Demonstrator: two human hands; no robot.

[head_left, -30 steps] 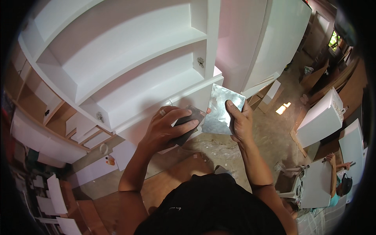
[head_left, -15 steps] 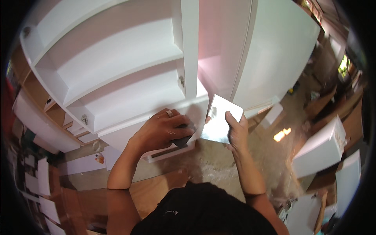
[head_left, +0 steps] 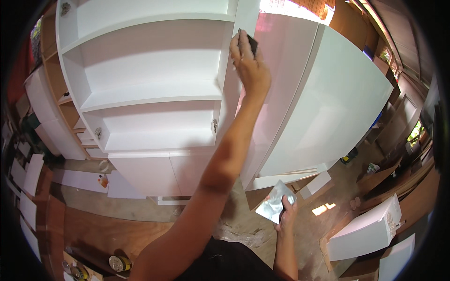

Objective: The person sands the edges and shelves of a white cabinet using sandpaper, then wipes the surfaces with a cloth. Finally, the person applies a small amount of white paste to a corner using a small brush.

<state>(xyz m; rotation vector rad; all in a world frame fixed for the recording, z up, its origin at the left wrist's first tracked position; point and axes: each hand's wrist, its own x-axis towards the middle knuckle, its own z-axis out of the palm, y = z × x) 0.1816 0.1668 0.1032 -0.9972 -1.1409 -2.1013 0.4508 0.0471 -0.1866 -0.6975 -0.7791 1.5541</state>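
Note:
My left hand reaches up high, fingers closed on a dark flat rectangular tool at the right upright of a white open-shelved cabinet; whether the tool touches the surface I cannot tell. My right hand is low, gripping a shiny silver metal plate with the thumb on its face. Small metal hinges sit on the inner sides of the lower shelf bay. Just right of my left hand stands a tall white glossy cabinet, pinkish on its near side.
A white box-like piece and brown boards lie at the right. Cans stand low left, near a plywood sheet. A tape roll and white panels lie on the floor at left.
My left hand has risen from beside the plate to high on the cabinet upright, still holding the dark tool. My right hand with the plate sits lower in view as the camera has tilted upward.

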